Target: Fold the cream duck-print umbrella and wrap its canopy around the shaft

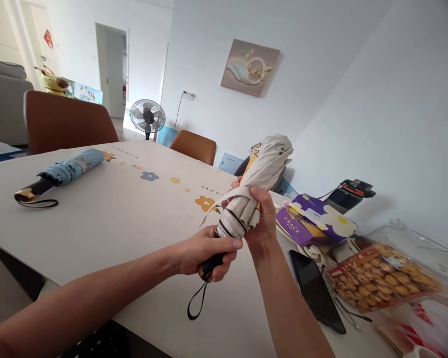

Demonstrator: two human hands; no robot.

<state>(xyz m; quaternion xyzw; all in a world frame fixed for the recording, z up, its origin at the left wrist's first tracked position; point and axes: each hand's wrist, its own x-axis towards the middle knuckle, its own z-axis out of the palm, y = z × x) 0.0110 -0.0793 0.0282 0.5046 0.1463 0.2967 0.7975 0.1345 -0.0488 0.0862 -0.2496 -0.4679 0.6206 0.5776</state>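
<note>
A folded white umbrella (pixel 268 166) with a printed cartoon pattern is held up at a slant over the table. My left hand (pixel 212 251) is wrapped round its black handle, and a black wrist loop dangles below. Higher up, my right hand (pixel 263 214) grips the rolled canopy, its thumb pressing on the fabric by the closing strap, whose loose end hangs to the left. Some right-hand fingers are hidden behind the cloth. A second umbrella, light blue (pixel 74 166) and folded, lies on the left of the table with its black handle toward me.
A white table (pixel 145 238) with printed flowers spreads before me. On its right are a purple box (pixel 309 219), a black phone (pixel 315 288), cables, a pack of cookies (pixel 384 273) and a black bottle (pixel 347 196). Brown chairs (pixel 67 122) and a fan (pixel 147 117) stand beyond.
</note>
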